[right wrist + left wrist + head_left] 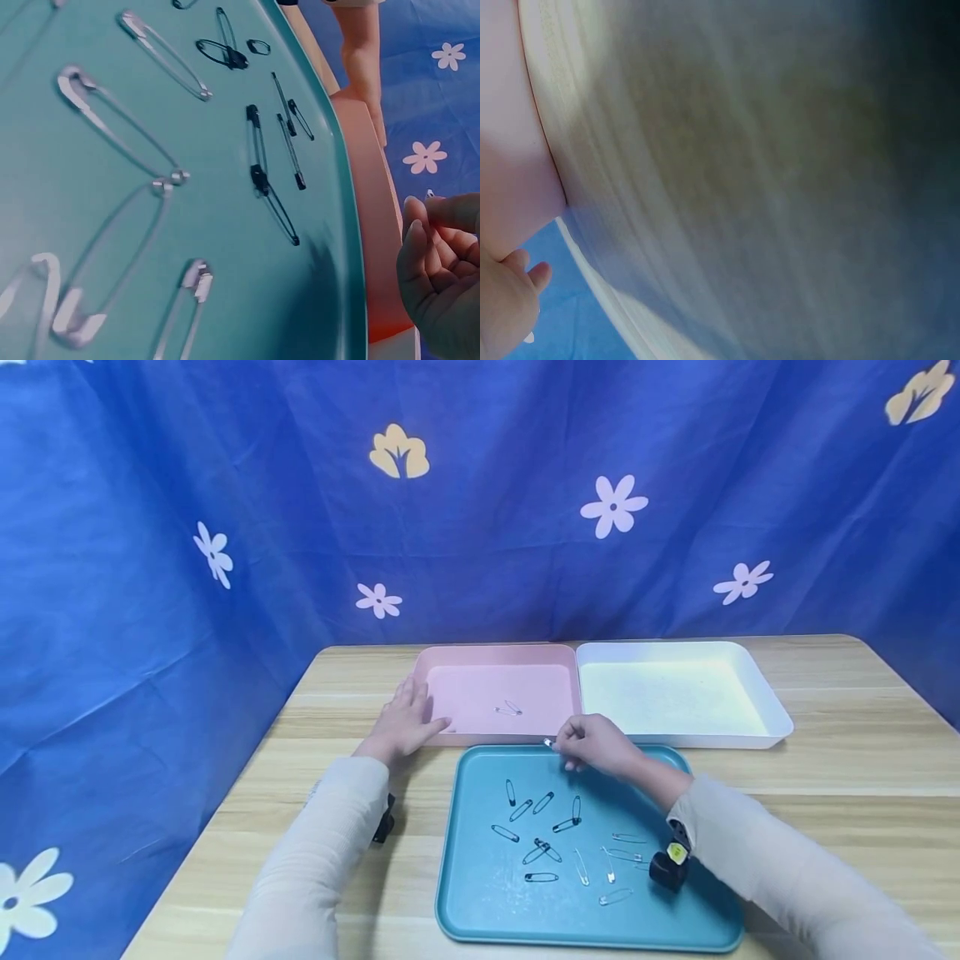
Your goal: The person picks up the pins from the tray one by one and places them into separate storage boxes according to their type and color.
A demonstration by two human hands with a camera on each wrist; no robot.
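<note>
My right hand (596,743) pinches a silver safety pin (548,742) between thumb and forefinger. It is over the far edge of the teal tray (592,939), close to the pink tray's near wall. In the right wrist view, only the tip of that pin shows above the pinching fingers. My left hand (402,718) rests with spread fingers at the left wall of the pink tray (495,737). Two silver safety pins (508,709) lie inside that tray. On the teal tray, black safety pins (542,877) are spread at the left and silver ones (615,897) at the right.
A white tray (750,739) stands against the pink tray's right side, behind the teal tray. All three sit on a wood-grain table (840,827). A blue cloth (495,552) with flower prints hangs behind and to the left.
</note>
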